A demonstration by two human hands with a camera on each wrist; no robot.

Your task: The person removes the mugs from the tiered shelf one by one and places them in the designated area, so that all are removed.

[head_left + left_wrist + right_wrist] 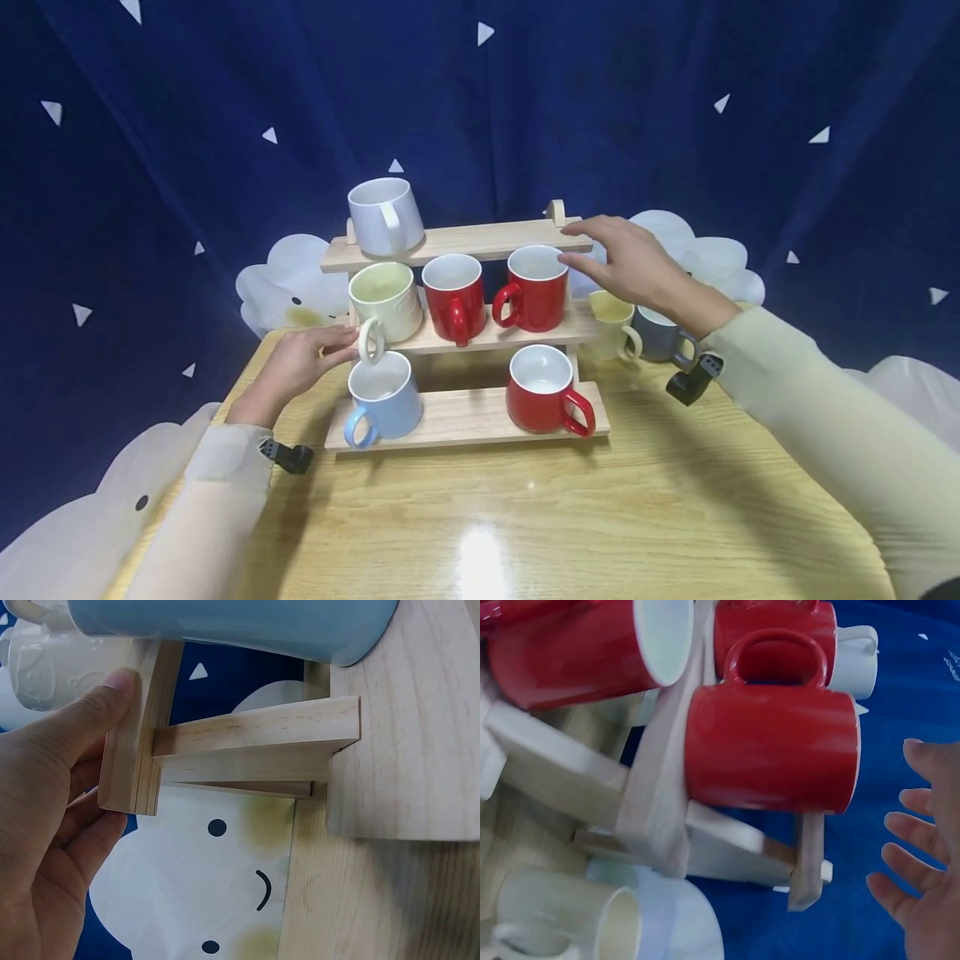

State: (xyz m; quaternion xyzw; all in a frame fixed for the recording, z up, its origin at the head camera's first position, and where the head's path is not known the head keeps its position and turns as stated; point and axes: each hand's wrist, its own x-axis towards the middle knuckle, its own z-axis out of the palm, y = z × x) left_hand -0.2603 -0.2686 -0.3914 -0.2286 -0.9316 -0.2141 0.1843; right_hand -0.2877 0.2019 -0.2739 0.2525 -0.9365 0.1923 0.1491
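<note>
A three-tier wooden rack [465, 415] stands on the table, bearing several mugs. At its left end my left hand [303, 360] grips the middle board [142, 742], thumb on one face and fingers under the other. A cream mug [393, 304] and a light blue mug [386, 396] are nearest that hand. My right hand [628, 258] is at the rack's upper right, fingers spread and holding nothing. Below and left of it sits a red mug [538, 292] on the middle board; the right wrist view shows a gap between this mug [772, 746] and the fingers [911, 866].
Another red mug [453, 300] shares the middle tier, and a third [540, 392] is on the bottom tier. A white mug [386, 217] stands top left. Right of the rack are a yellow mug [611, 329] and a dark grey mug [654, 337]. A blue curtain [480, 100] hangs behind.
</note>
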